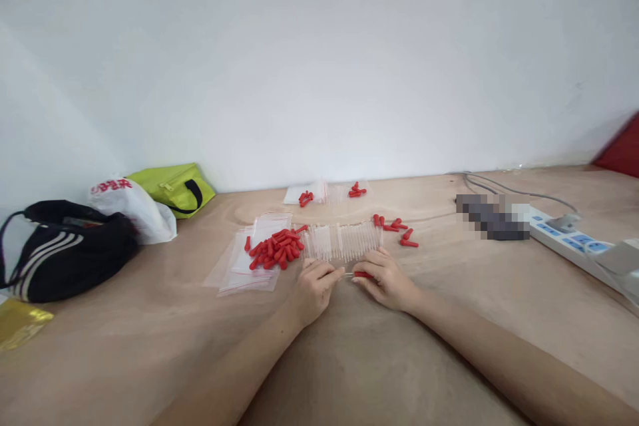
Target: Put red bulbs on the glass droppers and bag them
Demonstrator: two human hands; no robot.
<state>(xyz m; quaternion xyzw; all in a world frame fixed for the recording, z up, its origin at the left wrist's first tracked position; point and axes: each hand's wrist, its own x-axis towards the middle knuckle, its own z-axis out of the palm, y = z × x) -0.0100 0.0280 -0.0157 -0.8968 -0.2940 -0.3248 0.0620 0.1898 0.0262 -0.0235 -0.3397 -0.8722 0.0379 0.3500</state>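
Observation:
My left hand [317,286] is closed on one end of a thin clear dropper tube [348,274]. At the tube's other end, my right hand [387,278] pinches a red rubber dropper bulb [363,274]. Bulb and tube lie in one line between my fingertips; whether they are joined I cannot tell. Just beyond my hands lies a row of clear dropper tubes [342,241], side by side. Left of it, a pile of red bulbs [275,249] rests on clear zip bags [249,279]. Several red bulbs [398,223] lie to the right of the row.
By the wall are more bags with small groups of red bulbs [306,198]. A black bag [74,253], a white plastic bag [134,206] and a lime-green pouch [174,188] stand at left. A power strip [574,239] with cables and a blurred dark object [492,216] lie at right.

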